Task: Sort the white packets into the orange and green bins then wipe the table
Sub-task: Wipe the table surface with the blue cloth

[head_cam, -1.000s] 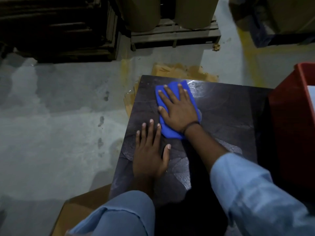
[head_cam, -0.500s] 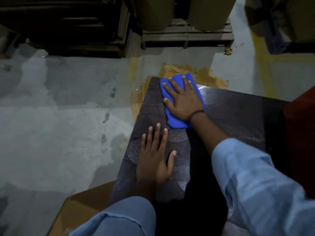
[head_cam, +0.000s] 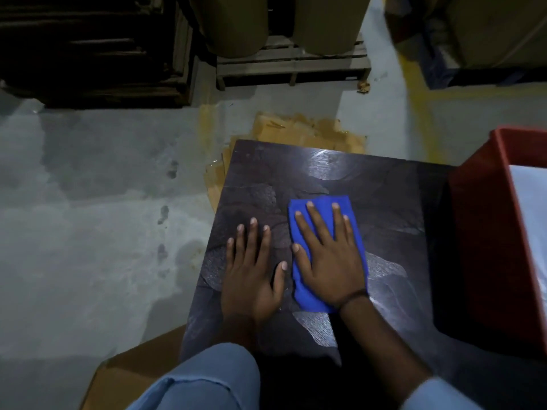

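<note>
Right hand point(head_cam: 328, 261) presses blue cloth point(head_cam: 322, 203) with straight fingers point(head_cam: 314, 224); left hand point(head_cam: 251, 276) flat on table point(head_cam: 296, 167)

We see a dark, glossy table point(head_cam: 370, 202) with a mottled pattern filling the lower middle of the frame. A blue cloth point(head_cam: 321, 208) lies flat near its centre with the right hand point(head_cam: 331, 270) spread over it. The left hand point(head_cam: 251, 279) rests flat on the bare top just left of the cloth. A red bin point(head_cam: 485, 247) stands at the right edge.
</note>
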Demonstrator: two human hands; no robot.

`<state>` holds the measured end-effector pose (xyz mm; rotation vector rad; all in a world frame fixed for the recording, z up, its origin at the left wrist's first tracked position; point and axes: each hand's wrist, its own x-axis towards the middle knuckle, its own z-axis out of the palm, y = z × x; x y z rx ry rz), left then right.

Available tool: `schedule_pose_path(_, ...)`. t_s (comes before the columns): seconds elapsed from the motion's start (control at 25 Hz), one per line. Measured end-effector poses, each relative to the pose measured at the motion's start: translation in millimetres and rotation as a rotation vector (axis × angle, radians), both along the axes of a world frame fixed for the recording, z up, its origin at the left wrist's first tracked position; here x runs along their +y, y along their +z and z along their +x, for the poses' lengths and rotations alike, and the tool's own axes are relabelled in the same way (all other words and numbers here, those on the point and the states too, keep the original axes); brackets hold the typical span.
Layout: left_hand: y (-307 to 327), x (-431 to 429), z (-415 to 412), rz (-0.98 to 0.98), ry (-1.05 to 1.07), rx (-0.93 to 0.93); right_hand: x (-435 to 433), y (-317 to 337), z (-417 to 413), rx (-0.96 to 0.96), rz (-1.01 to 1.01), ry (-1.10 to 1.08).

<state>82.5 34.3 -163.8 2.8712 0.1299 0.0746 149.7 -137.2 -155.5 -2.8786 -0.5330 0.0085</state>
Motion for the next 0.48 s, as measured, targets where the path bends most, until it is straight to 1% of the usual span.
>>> schedule_pose_path(0.04,0,0,0,-0.004,0.001,-0.001,-9,-2,-16,-0.009,0.009,-0.011)
schedule_pose_path(0.12,-1,0,0,-0.008,-0.002,-0.014,-18,-2,-15,-0.024,0.005,-0.040)
schedule_pose_path(0.2,0,1,-1,-0.022,-0.006,-0.023,-14,3,16,-0.017,-0.032,-0.106)
schedule_pose_path(0.36,0,-1,-1,-0.016,0.000,-0.009,-3,11,113,0.061,-0.042,-0.179)
schedule_pose_path(0.44,-2,-1,-1,-0.017,-0.003,-0.017,1,12,134,0.079,-0.043,-0.179)
schedule_pose_path(0.48,-3,0,-2,-0.012,-0.005,-0.019,3,11,129,0.070,-0.035,-0.182)
